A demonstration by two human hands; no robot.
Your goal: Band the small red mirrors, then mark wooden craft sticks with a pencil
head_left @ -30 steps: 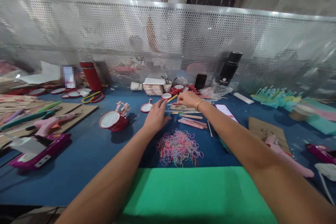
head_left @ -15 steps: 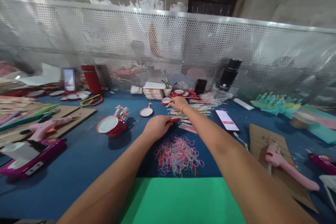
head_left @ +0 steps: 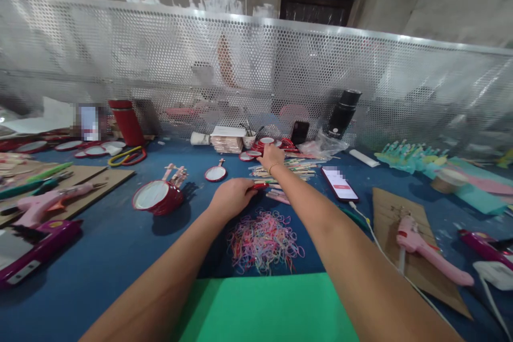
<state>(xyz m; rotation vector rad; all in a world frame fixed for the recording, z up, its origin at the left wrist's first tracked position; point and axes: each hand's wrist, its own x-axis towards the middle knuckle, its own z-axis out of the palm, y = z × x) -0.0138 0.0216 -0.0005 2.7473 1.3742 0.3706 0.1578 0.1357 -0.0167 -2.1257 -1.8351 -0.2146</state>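
The left hand [head_left: 231,196] is closed, its fingertips pinching one slim red piece [head_left: 260,186] just above the blue tabletop [head_left: 114,235]. The right hand [head_left: 273,156] has its fingers curled down beside a cluster of red-rimmed discs [head_left: 267,140]; whether it grips one cannot be told. The right forearm crosses over a spread of thin sticks [head_left: 304,171] and partly hides it; the sticks are too many to count. A few pink rods [head_left: 279,195] lie just beyond one heap of coloured loops [head_left: 264,243], which sits between the forearms, with a green sheet [head_left: 268,310] nearer the body.

Left of the left hand are one lone disc [head_left: 215,173] lying flat and one red bundle [head_left: 156,196] with a white face. Behind the hands are one stack of wooden pieces [head_left: 227,141] and one small cup [head_left: 249,140].

Two flasks stand at the back, one red [head_left: 127,123], one black [head_left: 343,115]. Two pink glue guns lie well apart, one at left [head_left: 52,200], one at right [head_left: 433,251]. One lit phone [head_left: 340,184] lies right of the sticks; a dark phone [head_left: 300,132] leans behind.
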